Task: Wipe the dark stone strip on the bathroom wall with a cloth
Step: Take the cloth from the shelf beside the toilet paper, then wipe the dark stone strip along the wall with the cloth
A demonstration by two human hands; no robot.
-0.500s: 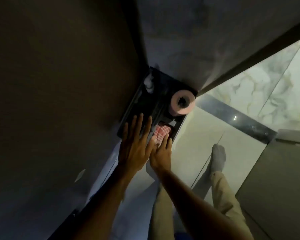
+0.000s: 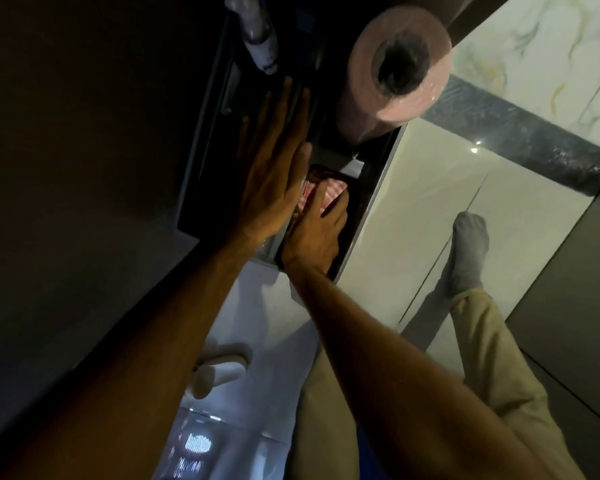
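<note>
A red-and-white checked cloth (image 2: 84, 194) lies inside a dark recessed wall niche (image 2: 201, 161), low in its lower compartment. My right hand (image 2: 314, 233) presses down on the cloth with its fingers curled over it. My left hand (image 2: 274, 171) lies flat, fingers spread, on the dark panel just left of the cloth. A dark speckled stone strip (image 2: 520, 143) runs along the pale floor to the right, apart from both hands.
A pink toilet paper roll (image 2: 400, 67) hangs at the niche's top right. A pale bottle (image 2: 257, 32) stands at its top left. White toilet fittings (image 2: 219, 372) sit below. My socked foot (image 2: 470, 247) and beige trouser legs (image 2: 482, 382) stand on glossy white tiles.
The view has closed in on the niche. My left hand has slid further up the dark panel, and my right hand has pushed deeper over the cloth.
</note>
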